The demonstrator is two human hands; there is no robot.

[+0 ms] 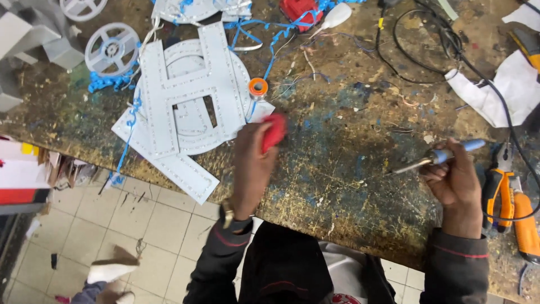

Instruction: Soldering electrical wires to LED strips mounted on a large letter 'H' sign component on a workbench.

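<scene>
Scuffed, paint-flecked workbench point(349, 169), white sign letters point(180, 95) at far left.
Right hand point(455, 183) pinches a soldering iron point(436, 157) by its blue handle; stiff, light. Left hand point(253, 163) wraps something red point(274, 132), blurry, mid-bench.

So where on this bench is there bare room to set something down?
The widest bare patch of workbench lies between the left hand and the right hand. Crowded: white letter panels far left, pliers and cables right.

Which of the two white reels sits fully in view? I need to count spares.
The lower reel, beside the grey letter panels, shows whole. The upper reel is cut off by the picture's top edge.
</scene>
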